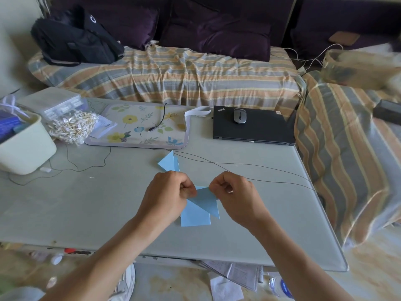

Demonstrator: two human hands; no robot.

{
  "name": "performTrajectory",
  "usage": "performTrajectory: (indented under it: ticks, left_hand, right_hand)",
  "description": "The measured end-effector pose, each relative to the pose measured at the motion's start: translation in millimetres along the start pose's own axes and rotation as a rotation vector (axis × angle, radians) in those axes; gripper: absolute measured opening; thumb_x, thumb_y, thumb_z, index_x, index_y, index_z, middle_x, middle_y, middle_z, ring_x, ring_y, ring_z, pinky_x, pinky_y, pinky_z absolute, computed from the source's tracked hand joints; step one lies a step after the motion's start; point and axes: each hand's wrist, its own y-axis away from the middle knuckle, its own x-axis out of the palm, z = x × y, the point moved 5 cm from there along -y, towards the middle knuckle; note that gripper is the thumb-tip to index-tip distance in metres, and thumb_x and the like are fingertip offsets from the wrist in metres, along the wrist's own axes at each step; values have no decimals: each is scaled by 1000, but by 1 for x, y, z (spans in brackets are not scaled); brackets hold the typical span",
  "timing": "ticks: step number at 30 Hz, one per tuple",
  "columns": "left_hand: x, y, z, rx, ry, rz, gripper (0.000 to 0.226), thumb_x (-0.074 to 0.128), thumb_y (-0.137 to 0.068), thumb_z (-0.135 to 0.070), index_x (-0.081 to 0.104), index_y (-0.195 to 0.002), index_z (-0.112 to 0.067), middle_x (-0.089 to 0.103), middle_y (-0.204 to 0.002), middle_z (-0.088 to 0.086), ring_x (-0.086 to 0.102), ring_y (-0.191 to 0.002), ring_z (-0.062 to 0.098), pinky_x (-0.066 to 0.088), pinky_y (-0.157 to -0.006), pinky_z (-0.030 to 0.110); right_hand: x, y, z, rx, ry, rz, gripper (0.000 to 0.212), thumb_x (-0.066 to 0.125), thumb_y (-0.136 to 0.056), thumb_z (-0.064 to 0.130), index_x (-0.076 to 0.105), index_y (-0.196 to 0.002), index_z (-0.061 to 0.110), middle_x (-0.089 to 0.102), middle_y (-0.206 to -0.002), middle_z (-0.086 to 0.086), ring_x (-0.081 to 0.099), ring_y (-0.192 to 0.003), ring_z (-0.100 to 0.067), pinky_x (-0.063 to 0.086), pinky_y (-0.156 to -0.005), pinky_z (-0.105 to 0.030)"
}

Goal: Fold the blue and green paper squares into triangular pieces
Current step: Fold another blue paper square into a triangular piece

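Note:
Above the grey table (86,205), my left hand (167,196) and my right hand (234,194) pinch the top corners of a light blue paper folded into a triangle (206,202). It hangs point down between them. Under it a flat blue paper square (194,218) lies on the table, partly covered by the triangle and my left hand. A folded blue triangular piece (170,162) rests on the table just beyond my left hand. No green paper is in view.
A closed black laptop (252,126) with a grey mouse (239,115) sits at the back right. A floral mat (141,129) with a cable end, a bag of cotton swabs (72,127) and a cream bin (23,146) stand at the back left. Thin black wires (238,170) cross the table.

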Motion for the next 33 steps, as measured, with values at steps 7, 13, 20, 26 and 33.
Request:
performTrajectory:
  ticks: [7,13,20,26,33]
  left_hand:
    - [3,1,0,-34,40,31,19,72,-89,-11,76,-78,-26,66,-65,-21,62,-68,-3,38,-54,13]
    - [0,-1,6,-48,111,-8,16,72,-93,-18,64,-84,-29,68,-71,-14,61,-66,0,40,-57,13]
    - [0,4,-12,163,55,83,37,81,-84,-15,53,-99,-34,55,-103,-13,61,-83,1,51,-75,24]
    - [-9,3,-14,202,32,-86,13,81,-85,-16,69,-83,-23,66,-79,-12,63,-70,5,53,-68,27]
    - [-6,4,-11,119,66,-54,8,81,-85,-22,74,-83,-23,70,-71,-16,64,-70,-1,49,-63,15]
  right_hand:
    - [4,1,-6,93,-21,7,13,61,-95,21,68,-85,17,69,-78,8,58,-71,-8,44,-61,-15]
    - [7,3,-16,265,-162,109,6,63,-96,20,68,-92,19,70,-80,3,57,-62,-6,45,-57,-18]
    - [5,3,-23,348,-285,36,5,57,-99,13,58,-100,18,75,-87,-5,70,-70,-16,59,-83,-45]
    - [7,2,-23,318,-228,60,16,55,-95,8,68,-92,18,74,-80,-2,64,-67,-13,56,-73,-31]
    - [4,7,11,-248,79,-126,18,60,-90,5,72,-87,17,72,-84,10,65,-81,-8,51,-74,-19]
